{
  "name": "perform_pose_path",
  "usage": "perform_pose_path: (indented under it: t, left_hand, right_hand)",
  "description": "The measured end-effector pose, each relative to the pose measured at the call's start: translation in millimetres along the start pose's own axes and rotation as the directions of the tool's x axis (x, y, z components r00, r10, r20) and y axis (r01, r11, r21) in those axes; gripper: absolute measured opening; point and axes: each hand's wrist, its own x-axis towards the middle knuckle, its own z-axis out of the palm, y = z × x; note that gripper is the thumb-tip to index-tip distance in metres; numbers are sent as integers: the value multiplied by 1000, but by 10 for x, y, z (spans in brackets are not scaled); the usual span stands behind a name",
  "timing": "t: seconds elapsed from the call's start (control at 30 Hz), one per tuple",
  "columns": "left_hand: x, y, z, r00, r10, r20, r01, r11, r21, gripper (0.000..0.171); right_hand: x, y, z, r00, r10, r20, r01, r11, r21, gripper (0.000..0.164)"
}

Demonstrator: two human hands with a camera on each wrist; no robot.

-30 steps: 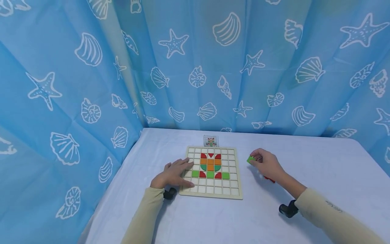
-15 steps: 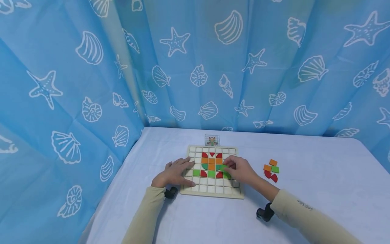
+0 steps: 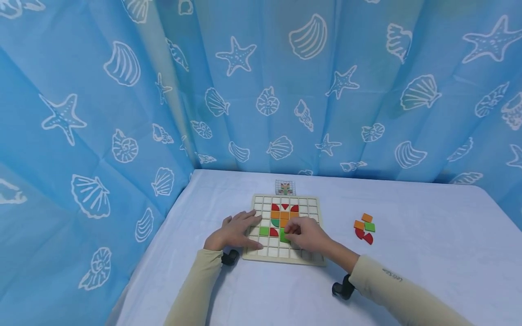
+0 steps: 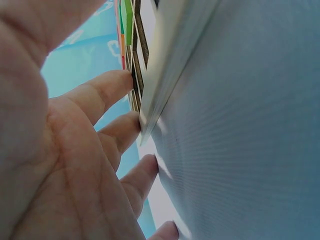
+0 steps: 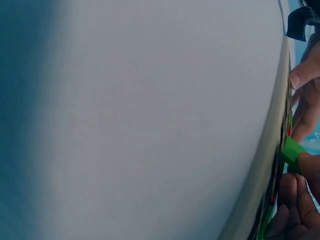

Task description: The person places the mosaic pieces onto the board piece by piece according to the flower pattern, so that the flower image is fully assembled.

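A pale wooden grid board [image 3: 281, 260] lies on the table, with several coloured tiles set in its squares. My left hand [image 3: 234, 232] rests on the board's left edge, fingers spread and fairly straight. In the left wrist view, the board's rim [image 4: 172, 60] runs beside those fingertips. My right hand [image 3: 308, 235] pinches a green square tile [image 3: 284, 237] low over the lower middle of the board. The right wrist view shows the held green tile [image 5: 292, 151] tilted between thumb and fingers. Tiles on the right part of the board are hidden by that hand.
Right of the board lie loose tiles: orange squares [image 3: 367, 218], a green square [image 3: 369, 227] and red quarter-circle pieces [image 3: 368, 238]. Behind the board lies a small card with a coloured grid picture [image 3: 285, 187]. A blue shell-patterned curtain [image 3: 261, 113] borders the white table [image 3: 428, 253].
From right of the board, my right hand has carried the green tile leftward over it, now to the lower middle. The loose tiles have come into view. My left hand stays put.
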Motion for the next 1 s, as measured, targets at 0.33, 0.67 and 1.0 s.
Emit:
perform_pose_path:
  t: [0.33, 0.67, 1.0]
  left_hand:
    - [17, 8, 11, 1000, -18, 1, 18, 1000, -4, 90]
    - [19, 10, 3, 1000, -21, 5, 21, 1000, -8, 91]
    - [25, 3, 19, 1000, -11, 4, 11, 1000, 1, 90]
  right_hand:
    - [-14, -8, 4, 998, -20, 56, 23, 998, -56, 7]
    - [-26, -15, -2, 995, -44, 92, 51, 997, -66, 9]
    - [-13, 56, -102, 990, -89, 110, 87, 996, 23, 6]
